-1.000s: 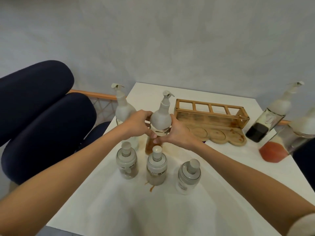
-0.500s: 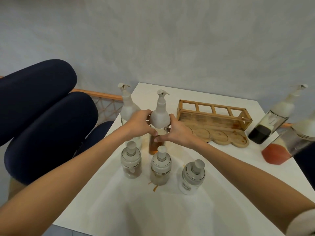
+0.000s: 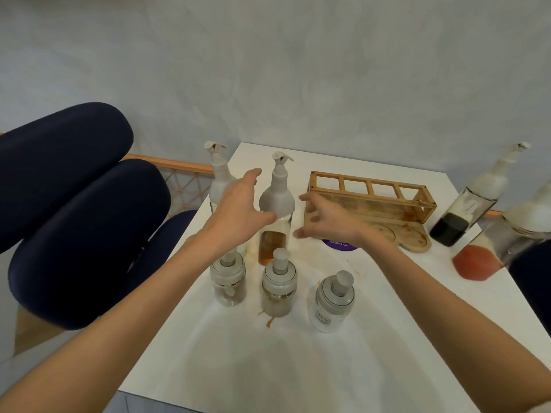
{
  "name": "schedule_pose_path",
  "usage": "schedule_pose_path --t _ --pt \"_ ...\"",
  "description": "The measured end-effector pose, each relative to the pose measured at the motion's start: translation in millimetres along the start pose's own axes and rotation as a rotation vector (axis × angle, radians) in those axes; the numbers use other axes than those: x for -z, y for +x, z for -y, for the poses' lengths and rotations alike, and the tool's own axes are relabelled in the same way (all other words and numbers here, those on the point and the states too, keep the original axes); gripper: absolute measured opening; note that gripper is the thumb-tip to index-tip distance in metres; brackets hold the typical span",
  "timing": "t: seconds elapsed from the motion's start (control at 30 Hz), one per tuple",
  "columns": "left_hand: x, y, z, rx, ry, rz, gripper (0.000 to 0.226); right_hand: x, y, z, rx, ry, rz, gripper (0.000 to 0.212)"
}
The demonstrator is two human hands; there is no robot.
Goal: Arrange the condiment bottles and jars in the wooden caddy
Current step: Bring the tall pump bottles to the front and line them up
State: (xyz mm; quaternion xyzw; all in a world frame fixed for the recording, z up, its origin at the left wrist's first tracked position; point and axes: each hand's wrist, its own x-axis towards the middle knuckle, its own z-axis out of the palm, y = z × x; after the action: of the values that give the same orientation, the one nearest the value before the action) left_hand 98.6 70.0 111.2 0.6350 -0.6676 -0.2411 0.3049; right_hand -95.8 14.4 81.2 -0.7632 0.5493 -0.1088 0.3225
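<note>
Flanking the tall bottle point(image 3: 275, 201) near the desk's point(image 3: 268, 368) far left corner, the left hand point(image 3: 238, 210) and right hand point(image 3: 325, 223) were both spread, gripping nothing. The caddy point(image 3: 369, 201) stood empty just right of it. A careless brush could likely topple the bottle onto the jars point(image 3: 278, 281) in front.

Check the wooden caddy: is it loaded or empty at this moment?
Empty. The wooden caddy shows bare frame slots and bare round recesses in its base; the right hand hides its near-left corner.
</note>
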Motion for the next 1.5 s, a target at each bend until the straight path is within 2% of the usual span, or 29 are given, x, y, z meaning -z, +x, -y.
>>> schedule_pose_path --t 0.13,0.23,0.37,0.53,0.67,0.8,0.9,0.97,1.07,1.13,1.23,1.37,1.5 --pt "9 -22 -23 -0.258 -0.021 -0.257 0.052 31 -33 8 0.099 -0.021 -0.167 0.049" --pt "12 -28 -49 -0.409 -0.084 -0.335 0.039 52 -60 9 0.147 0.050 -0.278 0.032" --pt "-2 -28 -91 -0.500 -0.145 -0.301 0.037 82 -99 -1 0.177 0.091 -0.432 0.023" --pt "-38 -22 -155 -0.595 -0.194 -0.173 0.040 124 -162 -39 0.130 0.171 -0.530 0.023" --pt "-75 -13 -210 -0.640 -0.278 -0.072 0.039 149 -211 -81 0.108 0.316 -0.752 0.018" --pt "-125 3 -248 -0.566 -0.400 0.055 0.036 164 -241 -127 0.105 0.488 -1.046 0.016" --pt "-172 20 -259 -0.437 -0.436 0.157 0.040 166 -240 -173 -0.032 0.558 -1.218 0.023" --pt "-207 34 -257 -0.319 -0.398 0.244 0.048 163 -229 -206 -0.185 0.562 -1.195 0.035" --pt "-259 47 -249 -0.160 -0.326 0.424 0.068 155 -204 -242 -0.356 0.581 -1.010 0.061" --pt "-285 50 -241 -0.090 -0.321 0.497 0.082 147 -184 -254 -0.372 0.601 -0.899 0.075" --pt "-314 51 -234 -0.032 -0.359 0.517 0.081 137 -157 -266 -0.339 0.572 -0.829 0.088" --pt "-335 52 -225 0.017 -0.378 0.543 0.092 123 -134 -273 -0.418 0.508 -0.943 0.081" --pt "-342 50 -223 0.016 -0.387 0.519 0.094 117 -128 -275 -0.430 0.455 -1.028 0.071"
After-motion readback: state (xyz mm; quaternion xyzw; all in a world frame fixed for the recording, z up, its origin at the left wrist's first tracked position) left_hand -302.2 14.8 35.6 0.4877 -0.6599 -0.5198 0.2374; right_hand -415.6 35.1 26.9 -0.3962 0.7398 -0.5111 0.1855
